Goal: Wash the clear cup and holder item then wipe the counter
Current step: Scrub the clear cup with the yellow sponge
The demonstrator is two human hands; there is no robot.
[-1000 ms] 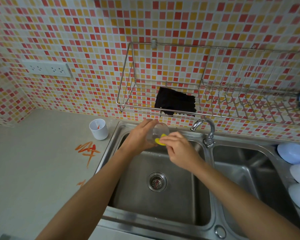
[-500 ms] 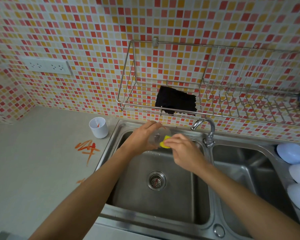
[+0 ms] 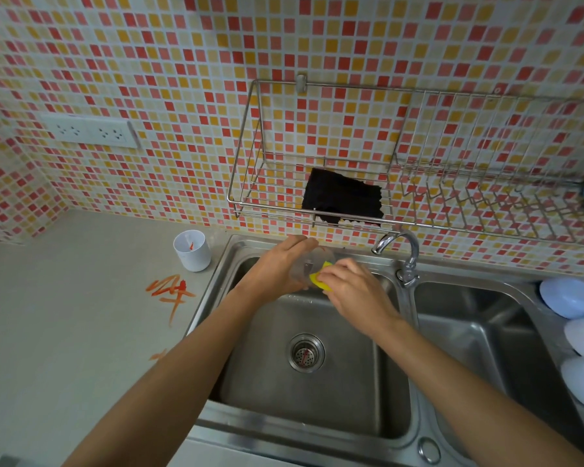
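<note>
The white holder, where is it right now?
In the head view the white holder stands upright on the counter, left of the sink, near the tiled wall, just behind the orange smears.

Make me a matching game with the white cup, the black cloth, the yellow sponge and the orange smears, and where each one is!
Things:
1. white cup
2. black cloth
3. yellow sponge
4. orange smears

Places:
A. in the right hand, over the sink
B. spread on the counter
C. on the wire rack on the wall
D. standing on the counter by the sink's corner

Pairs: 1-D, 2-C, 3-A, 4-B
</note>
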